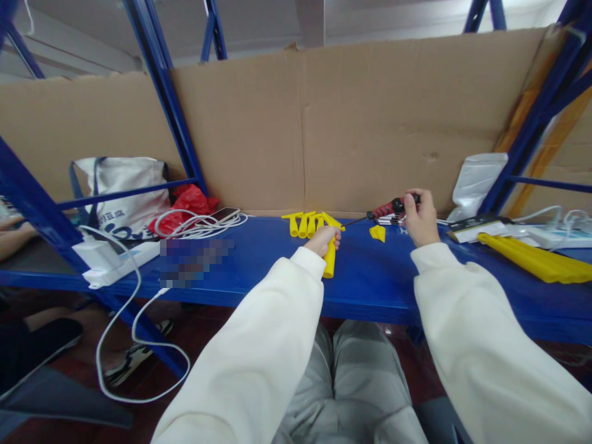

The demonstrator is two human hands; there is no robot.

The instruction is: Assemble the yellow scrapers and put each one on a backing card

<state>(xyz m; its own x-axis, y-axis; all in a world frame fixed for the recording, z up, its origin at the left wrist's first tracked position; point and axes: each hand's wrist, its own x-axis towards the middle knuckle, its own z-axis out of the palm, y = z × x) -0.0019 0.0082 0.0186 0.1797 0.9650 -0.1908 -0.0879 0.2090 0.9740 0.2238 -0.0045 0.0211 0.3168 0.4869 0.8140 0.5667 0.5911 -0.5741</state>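
My left hand [326, 240] is closed around a yellow tube [329, 264], whose lower end sticks out below the fingers on the blue tabletop. In my right hand [422, 221] is a screwdriver [383, 210] with a red and black handle. Its thin dark shaft points left and reaches the yellow piece at my left hand; the tip is hidden there. Just beyond the left hand, several yellow tubes [303, 227] with flat tops lie in a row. A small crumpled yellow piece [378, 232] rests between the hands.
On the right lie long yellow tubes [539, 258], a white power strip [562, 236] and a silvery bag [478, 182]. A cloth bag [124, 191], red plastic bag [192, 206] and coiled white cable [198, 225] sit left. Cardboard [361, 123] stands behind the blue table [259, 265]. Another person's hand [13, 233] shows far left.
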